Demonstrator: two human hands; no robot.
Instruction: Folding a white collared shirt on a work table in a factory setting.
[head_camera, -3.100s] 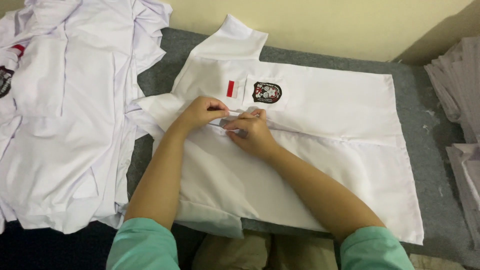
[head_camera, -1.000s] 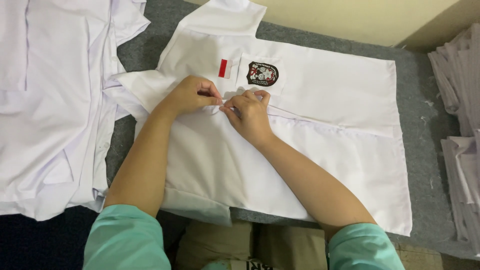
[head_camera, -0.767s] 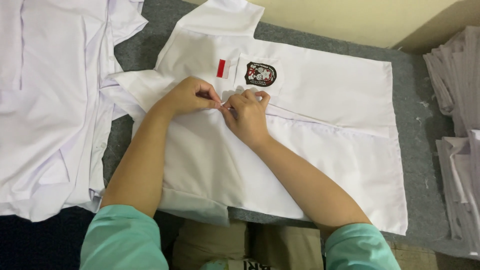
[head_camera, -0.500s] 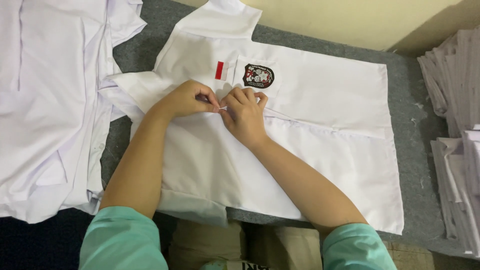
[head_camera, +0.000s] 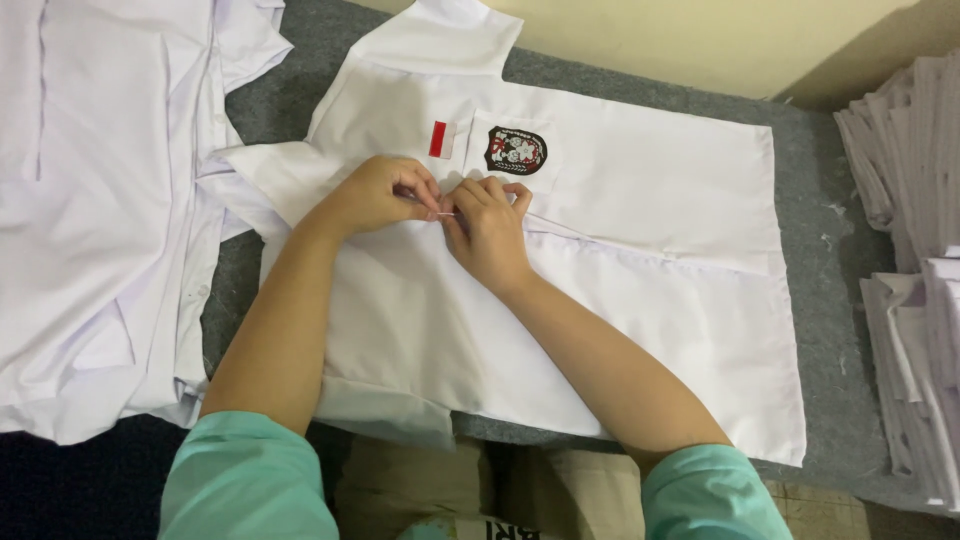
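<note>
In the head view a white short-sleeved shirt (head_camera: 620, 300) lies spread flat on a grey felt-covered table (head_camera: 830, 250), its collar end toward the left and its hem toward the right, with a small red-and-white flag patch (head_camera: 439, 139) and a dark shield-shaped crest (head_camera: 516, 150) on the chest pocket. Both hands meet at the shirt's front opening, just below the flag patch and just left of the crest. The left hand (head_camera: 378, 195) rests knuckles-up on the cloth with its fingers curled in tight, the thumb and forefinger pinched together on the edge of the placket. The right hand (head_camera: 487, 232) lies just beside it, its fingers (head_camera: 492, 190) bent and closed on the same strip of fabric, so that the fingertips of the two hands almost touch. What sits between the pinching tips is too small to tell. To the left, other white shirts (head_camera: 100, 200) lie in a loose heap, one overlapping the spread shirt's sleeve. At the right edge stands a stack of folded white garments (head_camera: 915, 300). Both forearms come out of pale green sleeves (head_camera: 250, 480).
</note>
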